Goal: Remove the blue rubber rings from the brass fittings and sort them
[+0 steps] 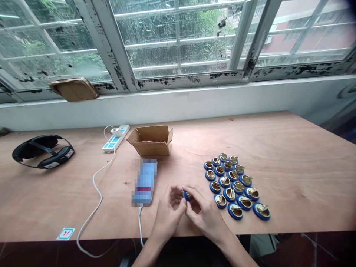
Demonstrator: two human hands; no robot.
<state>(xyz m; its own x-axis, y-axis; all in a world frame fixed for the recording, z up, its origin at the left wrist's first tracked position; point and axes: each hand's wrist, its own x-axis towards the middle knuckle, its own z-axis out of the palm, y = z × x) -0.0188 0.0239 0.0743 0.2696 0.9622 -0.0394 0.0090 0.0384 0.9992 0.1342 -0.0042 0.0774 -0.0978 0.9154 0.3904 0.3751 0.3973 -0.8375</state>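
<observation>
Near the table's front edge, my left hand [171, 209] and my right hand [204, 211] meet around one small blue and gold round piece [187, 195]. Fingers of both hands pinch it, and they cover part of it. To the right of my right hand lie several similar round pieces [238, 186] in rough rows, with blue rims and gold pin clasps facing up. A phone [145, 181] with a blurred screen lies to the left of my left hand, a white cable plugged into its lower end.
An open cardboard box [154, 149] stands behind the phone. Further left are a white power strip [116, 139], a loose white cable [94, 181], a black headset [43, 152] and a numbered label [66, 233]. Windows rise behind the wooden table [306, 167].
</observation>
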